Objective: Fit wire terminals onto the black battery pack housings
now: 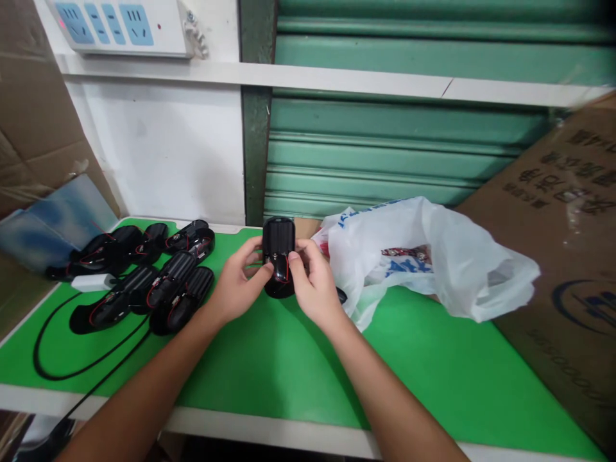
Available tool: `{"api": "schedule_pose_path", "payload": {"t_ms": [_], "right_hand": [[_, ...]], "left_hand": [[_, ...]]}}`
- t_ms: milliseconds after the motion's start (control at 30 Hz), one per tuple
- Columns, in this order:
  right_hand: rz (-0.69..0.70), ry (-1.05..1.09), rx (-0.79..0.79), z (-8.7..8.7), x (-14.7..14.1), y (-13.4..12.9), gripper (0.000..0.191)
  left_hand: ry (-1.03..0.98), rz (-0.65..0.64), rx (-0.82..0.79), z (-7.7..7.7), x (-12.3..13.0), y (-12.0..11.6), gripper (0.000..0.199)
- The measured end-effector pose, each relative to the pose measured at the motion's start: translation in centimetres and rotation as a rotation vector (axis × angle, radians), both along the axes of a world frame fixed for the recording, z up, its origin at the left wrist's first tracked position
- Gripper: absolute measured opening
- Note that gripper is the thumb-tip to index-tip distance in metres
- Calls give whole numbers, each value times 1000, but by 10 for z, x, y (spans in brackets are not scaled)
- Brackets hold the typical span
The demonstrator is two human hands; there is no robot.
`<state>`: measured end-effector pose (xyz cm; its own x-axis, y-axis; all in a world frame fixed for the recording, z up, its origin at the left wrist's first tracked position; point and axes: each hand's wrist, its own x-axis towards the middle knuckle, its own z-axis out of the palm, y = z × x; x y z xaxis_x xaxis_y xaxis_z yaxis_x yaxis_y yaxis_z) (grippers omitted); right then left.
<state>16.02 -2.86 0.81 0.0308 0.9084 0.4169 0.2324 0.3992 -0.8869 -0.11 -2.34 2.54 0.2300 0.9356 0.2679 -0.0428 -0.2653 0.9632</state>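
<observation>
Between both hands is a black plastic housing (280,240) with a ribbed upper part, a glossy lower part and a thin red wire. It is held upright above the green table top (269,359). My left hand (243,282) grips its left side, thumb on the lower front. My right hand (315,279) grips the right side, with its thumb near the red wire. The fingers behind the housing are partly hidden. Left of my left hand lie several similar black housings (176,279), some with red wires showing.
A white plastic bag (385,237) with reddish contents lies on the right, a dark object partly hidden beside it. A cardboard box (553,256) stands at the right edge. A black cable (41,350) curves over the left side near a white block (94,282). A power strip (125,29) hangs above.
</observation>
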Motion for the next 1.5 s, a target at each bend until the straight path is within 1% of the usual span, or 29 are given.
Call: {"api": "schedule_pose_path", "payload": {"t_ms": [167,300,467,700,867,1033,1200,1367,1500], "right_hand": [[13,38,-18,0,-2,-1,13],[30,76,-23,2,-3,-2,13],[49,115,-36,3,-4,-2,11],[-29,1,36,1,-6,-2,13],[-57,-20,73,2,-8,-4,10],[-33,-12,43,2,-9,-6,11],[-4,31,15,-1,-9,-4,13],[33,41,-38,-3,-7,-3,16],[33,30,-28,-3,-7,-3,17]], "left_hand": [[-29,22,2,0,2,2,41],[-29,1,8,0,2,3,43],[-32,-7,-27,0,0,4,45],[-13,39,-22,-1,2,3,43],[12,85,5,-1,5,-1,41],[87,183,53,-2,7,-2,39],[106,186,98,-2,6,-2,47],[114,182,95,-5,7,-2,48],[117,176,109,-7,6,-1,49]]}}
